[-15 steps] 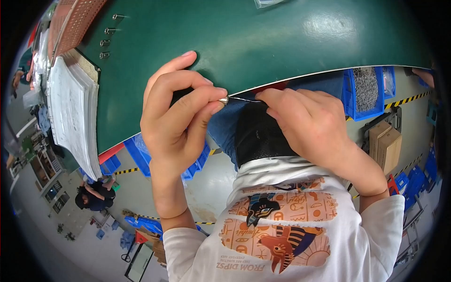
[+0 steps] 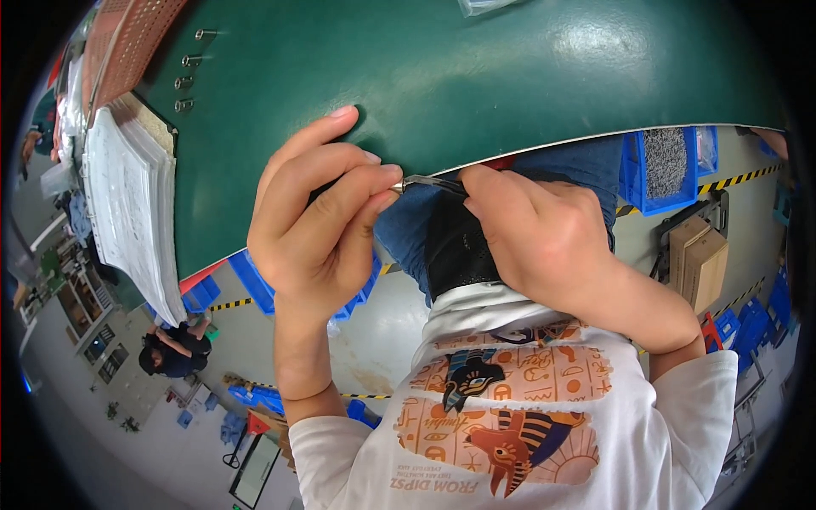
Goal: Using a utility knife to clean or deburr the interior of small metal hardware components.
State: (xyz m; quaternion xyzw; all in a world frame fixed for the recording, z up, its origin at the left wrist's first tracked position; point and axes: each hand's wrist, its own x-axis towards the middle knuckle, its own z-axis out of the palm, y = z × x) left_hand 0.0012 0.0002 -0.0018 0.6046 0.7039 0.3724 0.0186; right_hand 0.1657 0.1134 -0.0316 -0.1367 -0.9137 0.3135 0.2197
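Between the thumb and index finger of my left hand (image 2: 319,212) is a small silvery metal cylinder (image 2: 399,184), mostly covered by the fingertips. Its other fingers are bent and raised over the table edge. My right hand (image 2: 548,229) is closed round a slim metal tool that looks like tweezers (image 2: 437,182). The tool's narrow end meets the open end of the cylinder; whether it reaches inside, I cannot tell. Several similar small metal cylinders (image 2: 184,82) lie in a row on the green tabletop (image 2: 476,76) at the far left.
A stack of papers in plastic sleeves (image 2: 127,195) hangs over the table's left side, beside a pink perforated basket (image 2: 136,42). Below the table edge at right sit a blue bin (image 2: 667,170) of small metal parts and cardboard boxes (image 2: 699,263). Another person (image 2: 174,348) is at lower left.
My left hand has shifted slightly left with the cylinder. The tool in my right hand has turned, showing a broader dark side, and its tip still meets the cylinder.
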